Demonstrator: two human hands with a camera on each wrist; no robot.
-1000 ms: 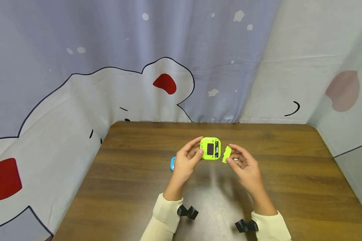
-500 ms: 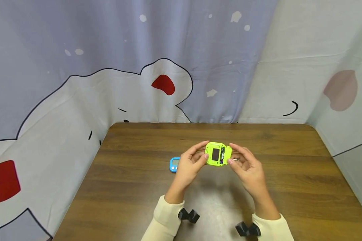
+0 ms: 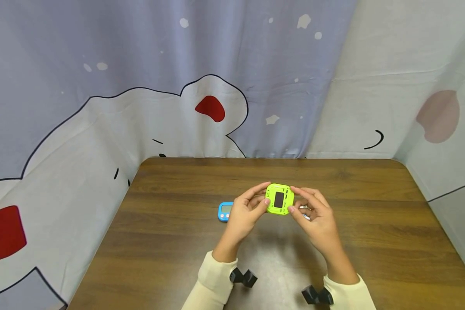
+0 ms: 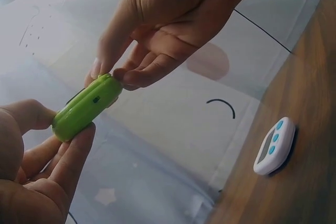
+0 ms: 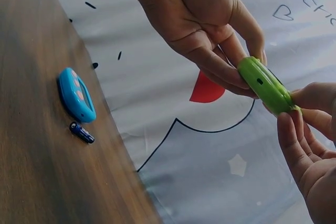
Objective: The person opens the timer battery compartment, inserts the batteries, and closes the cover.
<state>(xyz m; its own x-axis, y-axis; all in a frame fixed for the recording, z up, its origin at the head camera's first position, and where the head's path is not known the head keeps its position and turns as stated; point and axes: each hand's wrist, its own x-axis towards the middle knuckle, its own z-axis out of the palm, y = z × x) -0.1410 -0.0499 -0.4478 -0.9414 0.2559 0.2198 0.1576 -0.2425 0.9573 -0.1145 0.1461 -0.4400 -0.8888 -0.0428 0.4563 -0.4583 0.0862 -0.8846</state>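
A lime-green digital timer [image 3: 273, 206], back side up with a dark rectangle [image 3: 279, 199], is held above the table between both hands. My left hand [image 3: 241, 218] grips its left edge, thumb on the back face and fingers beneath. On the opposite edge, my right hand [image 3: 318, 221] pinches the green battery cover [image 3: 288, 201] between thumb and index finger. The cover lies over the battery slot, and the battery inside is hidden. Seen edge-on in the left wrist view, the timer [image 4: 86, 106] has a small dark slot in its side.
On the wooden table [image 3: 170, 245], a blue timer [image 5: 77, 95] lies partly behind my left hand, a dark blue battery [image 5: 82, 132] beside it. A white timer with blue buttons [image 4: 274, 146] lies beyond my right hand. A printed curtain [image 3: 279, 64] surrounds the table.
The battery cover, held apart from the timer a second ago, has come leftward onto its back and now hides the battery. The timer has shifted slightly right and down.
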